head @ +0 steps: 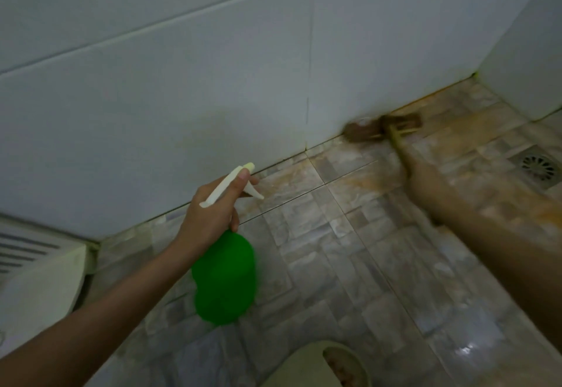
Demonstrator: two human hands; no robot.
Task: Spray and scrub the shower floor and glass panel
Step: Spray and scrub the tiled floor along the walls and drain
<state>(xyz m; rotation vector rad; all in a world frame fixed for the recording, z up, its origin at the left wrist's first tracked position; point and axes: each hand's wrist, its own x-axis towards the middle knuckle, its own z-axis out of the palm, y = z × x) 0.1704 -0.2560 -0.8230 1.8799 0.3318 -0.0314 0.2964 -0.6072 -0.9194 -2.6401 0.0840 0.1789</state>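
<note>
Green spray bottle (223,277) hangs lower centre, left hand (213,204) curled round its neck, while right hand (425,179) grips a scrub brush (383,126) on the stained shower floor (349,265) upper right; floor seems partway, glass panel unseen.

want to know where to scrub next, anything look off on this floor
Yes: orange-brown staining streaks the floor tiles along the foot of the wall, from beside the brush toward the drain, while nearer tiles look grey. Nothing looks broken or spilled.
</note>
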